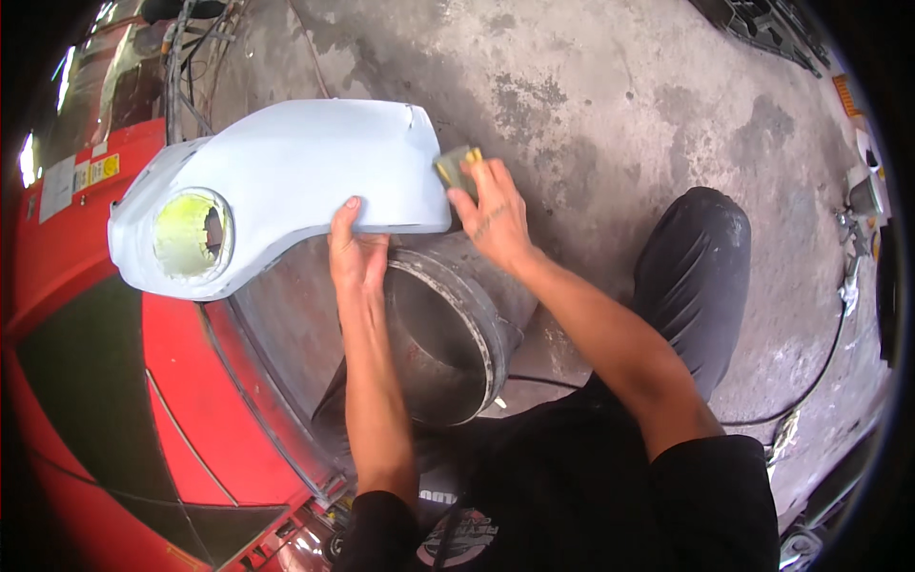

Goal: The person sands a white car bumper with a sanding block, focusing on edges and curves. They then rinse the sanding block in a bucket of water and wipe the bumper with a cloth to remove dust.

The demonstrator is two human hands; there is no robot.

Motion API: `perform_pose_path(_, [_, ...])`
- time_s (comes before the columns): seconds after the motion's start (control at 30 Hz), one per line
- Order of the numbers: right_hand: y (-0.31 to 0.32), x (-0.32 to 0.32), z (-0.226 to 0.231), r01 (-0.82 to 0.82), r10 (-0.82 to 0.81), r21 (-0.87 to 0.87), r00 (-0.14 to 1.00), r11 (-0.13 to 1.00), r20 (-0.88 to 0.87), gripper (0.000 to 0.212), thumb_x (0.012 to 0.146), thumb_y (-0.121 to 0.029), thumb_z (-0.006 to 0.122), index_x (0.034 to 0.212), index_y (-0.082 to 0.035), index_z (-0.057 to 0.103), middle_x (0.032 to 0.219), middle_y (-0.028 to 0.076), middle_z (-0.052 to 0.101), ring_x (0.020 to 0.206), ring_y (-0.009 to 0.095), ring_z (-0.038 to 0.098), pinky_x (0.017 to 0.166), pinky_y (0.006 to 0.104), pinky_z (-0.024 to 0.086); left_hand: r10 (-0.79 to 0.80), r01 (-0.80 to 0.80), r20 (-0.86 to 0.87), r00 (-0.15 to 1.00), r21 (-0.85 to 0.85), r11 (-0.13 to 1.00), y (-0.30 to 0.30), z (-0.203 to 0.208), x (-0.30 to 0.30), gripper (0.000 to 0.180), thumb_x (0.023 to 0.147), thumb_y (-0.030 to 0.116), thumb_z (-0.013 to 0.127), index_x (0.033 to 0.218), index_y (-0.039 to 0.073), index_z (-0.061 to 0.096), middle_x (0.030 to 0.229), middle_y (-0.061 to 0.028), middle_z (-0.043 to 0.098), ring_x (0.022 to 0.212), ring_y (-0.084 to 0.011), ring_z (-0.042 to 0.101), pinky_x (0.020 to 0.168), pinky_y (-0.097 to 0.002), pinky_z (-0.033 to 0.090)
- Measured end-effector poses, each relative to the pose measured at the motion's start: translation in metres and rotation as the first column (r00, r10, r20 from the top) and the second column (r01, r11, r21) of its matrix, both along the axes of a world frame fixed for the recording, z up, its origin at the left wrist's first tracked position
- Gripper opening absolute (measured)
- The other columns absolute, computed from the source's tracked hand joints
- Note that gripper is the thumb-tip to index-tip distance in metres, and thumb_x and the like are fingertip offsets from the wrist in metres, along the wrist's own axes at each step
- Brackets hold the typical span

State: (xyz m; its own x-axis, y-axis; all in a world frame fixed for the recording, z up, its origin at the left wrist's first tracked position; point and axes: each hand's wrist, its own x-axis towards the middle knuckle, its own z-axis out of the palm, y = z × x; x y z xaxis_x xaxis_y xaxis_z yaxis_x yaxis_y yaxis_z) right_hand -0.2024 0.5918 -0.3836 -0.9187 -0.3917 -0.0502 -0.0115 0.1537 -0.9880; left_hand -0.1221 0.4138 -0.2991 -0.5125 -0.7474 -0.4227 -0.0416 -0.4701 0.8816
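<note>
A pale grey-white moulded panel (315, 157), curved and smooth, lies across the upper left of the head view. Near its left end is a round opening (193, 234) with a yellow-green inner surface. My left hand (360, 250) grips the panel's lower edge, thumb on the outer face, the other fingers mostly hidden beneath. At the panel's right end, my right hand (498, 217) is closed on a small grey-green and yellow sanding pad (452, 169). The pad is by the panel's right edge; whether it touches is hard to tell.
Below the panel stands a dark round drum (434, 329), its open mouth facing me. A red body with a dark panel (86, 372) fills the left side. Stained concrete floor (591, 105) spreads behind. A black cable (810, 381) runs along the right, near assorted gear.
</note>
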Motion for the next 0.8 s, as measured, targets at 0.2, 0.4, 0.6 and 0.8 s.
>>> perform_pose_path(0.2, [0.000,0.013,-0.008,0.001,0.001,-0.044,0.999,0.999,0.039,0.037,0.092,-0.010,0.072,0.124,0.000,0.057,0.118,0.020,0.059,0.111,0.042,0.061,0.093,0.0483,0.051,-0.008,0.009,0.028,1.000,-0.031,0.999,0.003,0.001,-0.004,0.051,0.086,0.017,0.077,0.129,0.003,0.054,0.132,-0.0103,0.059,0.127,-0.0297,0.055,0.114,-0.0500,0.041])
perform_pose_path(0.4, [0.014,0.040,-0.014,-0.043,0.039,-0.052,0.996,0.998,-0.085,0.037,0.091,-0.009,0.072,0.123,0.000,0.056,0.116,0.019,0.058,0.112,0.042,0.059,0.093,0.0477,0.051,-0.053,0.053,-0.001,0.999,-0.021,0.998,0.003,0.003,-0.001,0.050,0.086,0.016,0.077,0.129,0.003,0.054,0.134,-0.0107,0.058,0.128,-0.0309,0.055,0.114,-0.0507,0.041])
perform_pose_path(0.6, [-0.004,-0.005,-0.017,-0.039,0.038,-0.006,0.993,0.999,-0.110,0.044,0.092,-0.014,0.070,0.131,-0.004,0.053,0.119,0.019,0.057,0.109,0.041,0.058,0.087,0.0506,0.052,-0.022,0.022,0.031,0.999,-0.010,1.000,0.003,0.001,-0.001,0.048,0.086,0.016,0.077,0.127,0.003,0.055,0.133,-0.0113,0.059,0.127,-0.0304,0.055,0.115,-0.0497,0.041])
perform_pose_path(0.8, [0.005,0.008,-0.013,0.003,-0.010,-0.115,0.998,0.993,-0.066,0.038,0.090,-0.007,0.071,0.124,0.000,0.057,0.115,0.020,0.059,0.111,0.042,0.058,0.091,0.0470,0.051,-0.024,0.025,0.015,1.000,-0.015,1.000,0.008,0.005,-0.009,0.048,0.086,0.016,0.077,0.127,0.003,0.055,0.131,-0.0114,0.060,0.127,-0.0304,0.056,0.115,-0.0494,0.041])
